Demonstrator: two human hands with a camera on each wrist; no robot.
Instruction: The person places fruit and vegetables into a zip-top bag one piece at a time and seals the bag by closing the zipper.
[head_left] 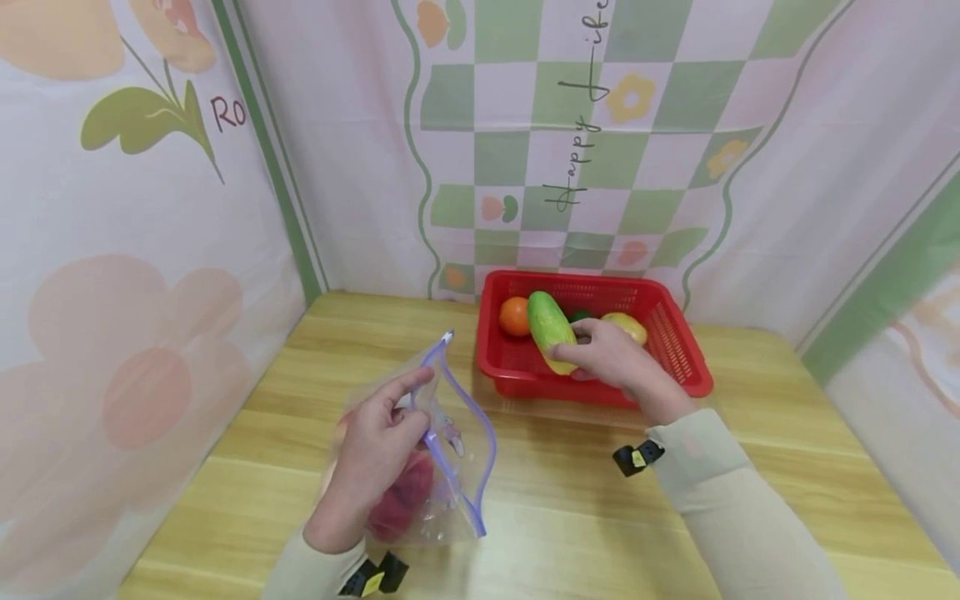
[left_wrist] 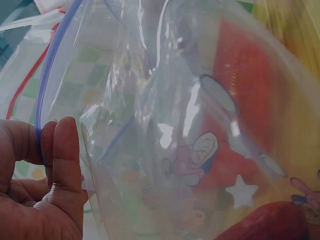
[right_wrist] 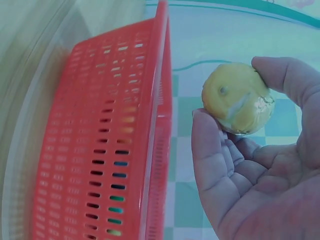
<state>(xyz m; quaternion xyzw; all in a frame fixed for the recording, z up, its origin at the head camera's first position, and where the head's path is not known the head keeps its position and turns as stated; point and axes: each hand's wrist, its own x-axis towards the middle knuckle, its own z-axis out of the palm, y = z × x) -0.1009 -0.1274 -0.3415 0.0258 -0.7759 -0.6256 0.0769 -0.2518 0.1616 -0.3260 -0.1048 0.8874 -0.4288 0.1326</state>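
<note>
My right hand (head_left: 611,354) grips a long green-and-yellow fruit (head_left: 549,325), papaya-like, between thumb and fingers above the front of a red plastic basket (head_left: 517,386). In the right wrist view, its rounded yellow end (right_wrist: 237,97) faces the camera, beside the basket's slotted wall (right_wrist: 100,150). My left hand (head_left: 378,442) pinches the purple zip edge of a clear zip bag (head_left: 465,450), whose mouth gapes to the right. Red fruit (head_left: 405,496) shows through the bag; its exact kind is unclear. The left wrist view shows the thumb and fingers (left_wrist: 65,150) on the zip strip and cartoon prints on the plastic.
Inside the basket lie an orange (head_left: 515,317), a yellow fruit (head_left: 626,327) and a dark green item (head_left: 581,316), partly hidden. The basket stands near the back of the wooden table (head_left: 570,517). Printed curtains (head_left: 360,167) hang behind the table and at both sides.
</note>
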